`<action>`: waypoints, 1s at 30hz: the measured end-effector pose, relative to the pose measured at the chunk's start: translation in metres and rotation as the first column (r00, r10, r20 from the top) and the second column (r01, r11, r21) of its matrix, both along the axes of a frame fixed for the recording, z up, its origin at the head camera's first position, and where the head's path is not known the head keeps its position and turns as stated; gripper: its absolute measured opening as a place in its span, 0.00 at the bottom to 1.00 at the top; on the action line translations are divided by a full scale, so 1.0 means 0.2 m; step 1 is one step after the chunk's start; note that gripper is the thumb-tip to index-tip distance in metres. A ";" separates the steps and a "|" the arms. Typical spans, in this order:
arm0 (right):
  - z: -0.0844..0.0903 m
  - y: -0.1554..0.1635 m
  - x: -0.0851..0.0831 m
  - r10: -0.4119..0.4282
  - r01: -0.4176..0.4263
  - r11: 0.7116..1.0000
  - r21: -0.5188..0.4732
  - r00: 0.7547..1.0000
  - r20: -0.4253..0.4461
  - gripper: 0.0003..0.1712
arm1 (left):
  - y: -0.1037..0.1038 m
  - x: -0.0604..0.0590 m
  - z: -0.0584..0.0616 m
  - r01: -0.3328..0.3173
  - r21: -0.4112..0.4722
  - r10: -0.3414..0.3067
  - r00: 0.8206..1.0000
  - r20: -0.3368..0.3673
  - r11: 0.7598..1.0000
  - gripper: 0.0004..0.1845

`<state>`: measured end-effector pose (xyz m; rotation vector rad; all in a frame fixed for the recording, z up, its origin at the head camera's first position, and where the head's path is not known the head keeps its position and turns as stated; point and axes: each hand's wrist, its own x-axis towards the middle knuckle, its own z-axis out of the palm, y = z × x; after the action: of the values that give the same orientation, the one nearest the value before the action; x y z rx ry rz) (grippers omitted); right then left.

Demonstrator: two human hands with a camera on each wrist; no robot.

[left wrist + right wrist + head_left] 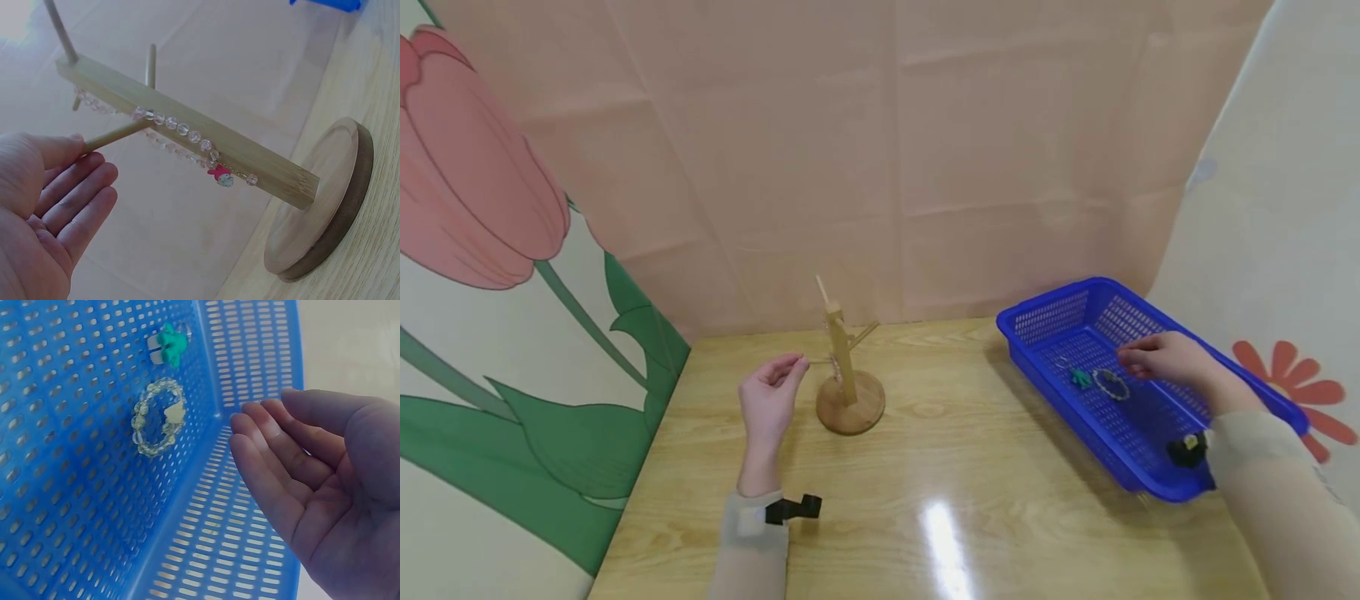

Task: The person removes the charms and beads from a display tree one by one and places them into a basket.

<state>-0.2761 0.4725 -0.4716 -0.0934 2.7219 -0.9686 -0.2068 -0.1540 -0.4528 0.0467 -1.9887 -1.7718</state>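
Observation:
A wooden jewelry stand (842, 354) with a round base and several thin pegs stands on the table. My left hand (767, 398) pinches the tip of one peg (119, 134) between thumb and forefinger. From that peg hangs a pink clear-bead bracelet (182, 129) with a red-and-white character charm (220, 175); more pink beads (94, 104) hang from a peg higher up. Over the blue basket (1060, 408) my right hand (1168, 362) hovers, fingers loosely bent and holding nothing. Below it lie a pale yellow-green bead bracelet (139, 419) and a green figure charm (173, 345) with a ring.
The basket sits at the right of the wood-grain table (955, 467), its high perforated walls around the right hand. A pink cloth (925, 167) hangs behind the table. Flower-printed sheets (512, 350) flank both sides.

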 end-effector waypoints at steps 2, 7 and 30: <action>0.01 0.00 0.01 0.005 -0.005 1.000 -0.018 1.000 -0.012 0.30 | 0.00 0.00 0.00 0.000 0.000 0.000 1.000 -0.001 1.000 0.08; 0.02 -0.02 0.02 0.006 -0.008 0.999 -0.036 1.000 -0.029 0.30 | 0.00 0.01 -0.01 -0.010 -0.012 0.010 1.000 -0.006 1.000 0.07; 0.10 -0.09 0.00 0.016 -0.022 0.998 -0.064 0.996 -0.091 0.31 | 0.00 0.01 0.00 -0.007 -0.031 0.007 1.000 -0.010 0.999 0.06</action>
<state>-0.2761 0.4555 -0.4519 -0.1792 2.7657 -1.0721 -0.2057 -0.1540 -0.4526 0.0348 -2.0066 -1.7329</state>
